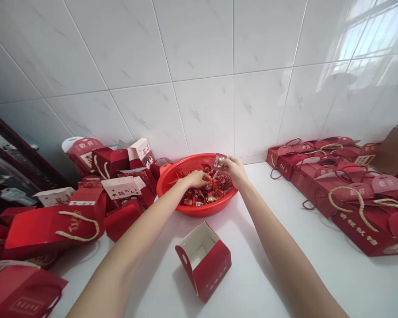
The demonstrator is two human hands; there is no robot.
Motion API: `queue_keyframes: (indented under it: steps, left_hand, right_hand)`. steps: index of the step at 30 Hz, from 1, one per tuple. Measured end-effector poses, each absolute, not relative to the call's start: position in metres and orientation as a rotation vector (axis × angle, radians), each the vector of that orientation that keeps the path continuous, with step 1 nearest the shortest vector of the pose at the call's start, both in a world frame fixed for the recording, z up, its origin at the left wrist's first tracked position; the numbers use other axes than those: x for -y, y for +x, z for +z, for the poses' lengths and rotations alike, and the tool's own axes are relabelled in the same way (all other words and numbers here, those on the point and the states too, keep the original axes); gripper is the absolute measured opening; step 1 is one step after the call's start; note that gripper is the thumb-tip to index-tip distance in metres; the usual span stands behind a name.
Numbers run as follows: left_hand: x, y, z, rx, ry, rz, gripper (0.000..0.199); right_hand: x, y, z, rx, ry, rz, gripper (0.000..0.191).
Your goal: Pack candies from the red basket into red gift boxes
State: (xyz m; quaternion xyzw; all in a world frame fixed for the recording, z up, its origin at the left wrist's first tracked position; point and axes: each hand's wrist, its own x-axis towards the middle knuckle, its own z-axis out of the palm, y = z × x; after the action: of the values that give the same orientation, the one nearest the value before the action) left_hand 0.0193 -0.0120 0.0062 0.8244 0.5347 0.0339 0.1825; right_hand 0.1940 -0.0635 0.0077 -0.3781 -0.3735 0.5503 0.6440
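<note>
A red plastic basket (199,211) full of red-wrapped candies (199,196) stands against the tiled wall. Over its right side, my right hand (234,171) pinches a small dark red packet (218,161). My left hand (198,179) reaches into the basket with its fingers bent down at the candies; what it grips, if anything, is hidden. In front of the basket sits an opened red box (204,260), its pale inside showing no contents.
Many red gift boxes (53,225) with rope handles are heaped on the left. Rows of closed red boxes (368,225) stand on the right. A brown carton (393,148) is at the far right, on the white table (252,282).
</note>
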Motion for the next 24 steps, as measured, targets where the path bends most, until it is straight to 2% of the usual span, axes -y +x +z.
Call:
queue_keyframes:
  steps: [3,5,13,19,24]
  left_hand:
    - [-0.003,0.030,0.006,-1.570,2.331,-0.005,0.043]
    - [-0.011,0.040,0.004,-1.562,2.323,-0.003,0.044]
    - [-0.018,0.039,0.000,-1.491,2.236,0.138,0.027]
    - [-0.015,0.013,0.020,-1.154,1.870,0.680,0.032]
    - [-0.002,0.012,0.029,-0.969,1.753,0.810,0.039]
  right_hand:
    - [0.065,0.194,0.010,0.782,-0.840,1.284,0.011]
    - [0.065,0.194,0.011,0.741,-0.824,1.287,0.011]
    - [0.060,0.195,0.008,0.648,-0.806,1.290,0.009]
    - [0.063,0.196,0.008,0.677,-0.797,1.301,0.020]
    - [0.066,0.195,0.008,0.774,-0.776,1.285,0.021]
